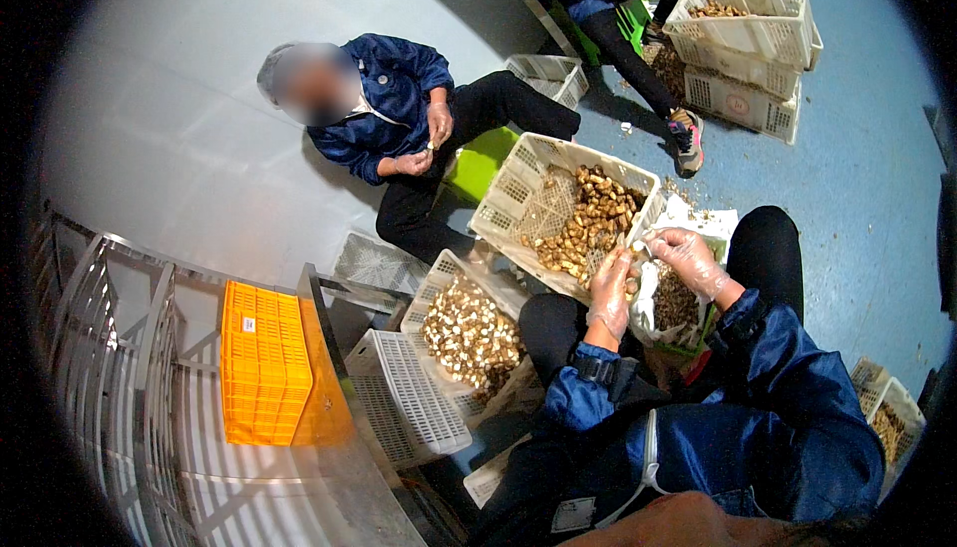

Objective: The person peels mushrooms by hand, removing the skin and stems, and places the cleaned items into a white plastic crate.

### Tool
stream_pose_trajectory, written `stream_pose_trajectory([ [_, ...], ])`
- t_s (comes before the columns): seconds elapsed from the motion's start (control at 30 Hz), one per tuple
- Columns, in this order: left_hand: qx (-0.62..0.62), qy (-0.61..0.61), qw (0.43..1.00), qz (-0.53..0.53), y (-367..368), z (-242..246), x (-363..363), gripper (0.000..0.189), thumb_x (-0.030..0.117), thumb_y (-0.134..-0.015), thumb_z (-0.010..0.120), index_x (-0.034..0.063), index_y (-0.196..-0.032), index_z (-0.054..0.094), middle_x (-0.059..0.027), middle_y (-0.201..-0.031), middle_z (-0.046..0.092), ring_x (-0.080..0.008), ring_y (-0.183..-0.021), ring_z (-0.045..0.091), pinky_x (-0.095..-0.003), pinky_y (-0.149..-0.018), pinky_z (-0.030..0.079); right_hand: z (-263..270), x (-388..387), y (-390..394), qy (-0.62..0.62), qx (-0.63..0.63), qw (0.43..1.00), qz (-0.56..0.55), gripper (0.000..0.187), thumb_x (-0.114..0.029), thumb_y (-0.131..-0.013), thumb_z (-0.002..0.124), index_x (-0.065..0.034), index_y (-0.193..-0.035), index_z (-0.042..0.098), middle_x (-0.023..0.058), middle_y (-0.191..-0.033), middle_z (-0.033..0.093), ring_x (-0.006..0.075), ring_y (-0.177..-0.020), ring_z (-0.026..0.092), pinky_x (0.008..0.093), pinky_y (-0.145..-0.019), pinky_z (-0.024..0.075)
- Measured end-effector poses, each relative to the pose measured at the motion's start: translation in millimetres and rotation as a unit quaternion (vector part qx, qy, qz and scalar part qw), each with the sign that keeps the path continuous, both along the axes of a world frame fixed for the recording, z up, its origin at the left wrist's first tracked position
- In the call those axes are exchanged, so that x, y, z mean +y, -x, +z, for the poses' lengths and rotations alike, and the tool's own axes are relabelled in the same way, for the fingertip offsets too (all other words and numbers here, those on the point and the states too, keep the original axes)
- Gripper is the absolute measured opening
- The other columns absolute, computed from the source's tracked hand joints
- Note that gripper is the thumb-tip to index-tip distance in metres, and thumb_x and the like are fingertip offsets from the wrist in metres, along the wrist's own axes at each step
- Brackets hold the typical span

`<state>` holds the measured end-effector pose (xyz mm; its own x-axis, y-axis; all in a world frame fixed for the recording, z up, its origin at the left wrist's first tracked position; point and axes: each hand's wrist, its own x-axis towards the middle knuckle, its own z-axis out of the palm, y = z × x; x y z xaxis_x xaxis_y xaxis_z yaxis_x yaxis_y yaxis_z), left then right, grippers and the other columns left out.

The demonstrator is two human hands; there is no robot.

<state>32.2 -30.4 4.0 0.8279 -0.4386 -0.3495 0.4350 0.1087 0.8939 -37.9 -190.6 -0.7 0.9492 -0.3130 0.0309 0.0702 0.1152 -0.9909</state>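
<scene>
My left hand (611,291), in a clear plastic glove, has its fingers closed around a small brown mushroom-like piece, partly hidden by the fingers. Close on its right, my right hand (686,257), also gloved, bends its fingertips towards a pale bit between the two hands. Whether a small blade is in them is too small to tell. Below the hands, between my knees, stands a green bin lined with a white plastic bag (644,315), with dark brown scraps (677,304) inside. Just beyond my left hand, a white plastic crate (497,207) holds many brown mushroom-like pieces (598,203).
Left of my knee, a white crate (446,266) holds pale trimmed pieces (471,330). A white basket (422,390) adjoins it. An orange crate (265,364) rests near metal racking (161,308). A co-worker (389,98) sits opposite; another sits beside stacked crates (740,46).
</scene>
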Motion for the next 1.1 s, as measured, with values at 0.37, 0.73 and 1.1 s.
stream_pose_trajectory([
  [0.37,-0.047,-0.058,0.997,-0.025,9,12,-8,0.042,0.023,-0.094,0.063,0.0013,-0.129,0.055,0.0025,-0.083,0.06,-0.0046,-0.064,0.051,-0.0188,-0.053,0.04,-6,-1,-4,-0.025,0.014,0.999,-0.026,0.023,-0.019,-0.094,0.062,0.0026,-0.096,0.068,0.0045,-0.098,0.067,0.0094,-0.09,0.058,0.0276,-0.082,0.0491],
  [0.73,-0.035,-0.061,0.997,-0.033,9,16,-6,0.043,0.025,-0.094,0.063,-0.0009,-0.128,0.056,0.0013,-0.083,0.061,-0.0022,-0.06,0.046,-0.0165,-0.05,0.035,7,-4,-3,-0.003,0.032,0.999,-0.011,0.02,-0.016,-0.092,0.063,0.0016,-0.098,0.069,0.0042,-0.097,0.065,0.0085,-0.087,0.058,0.0266,-0.076,0.0494],
  [1.1,0.004,-0.022,0.999,-0.05,7,16,0,0.035,0.032,-0.096,0.058,0.0023,-0.114,0.062,0.0004,-0.087,0.063,-0.0041,-0.065,0.05,-0.0185,-0.052,0.038,8,-7,1,-0.023,0.071,0.997,0.019,0.023,-0.017,-0.092,0.065,0.0034,-0.101,0.069,0.0093,-0.103,0.064,0.0138,-0.095,0.06,0.029,-0.082,0.0503],
])
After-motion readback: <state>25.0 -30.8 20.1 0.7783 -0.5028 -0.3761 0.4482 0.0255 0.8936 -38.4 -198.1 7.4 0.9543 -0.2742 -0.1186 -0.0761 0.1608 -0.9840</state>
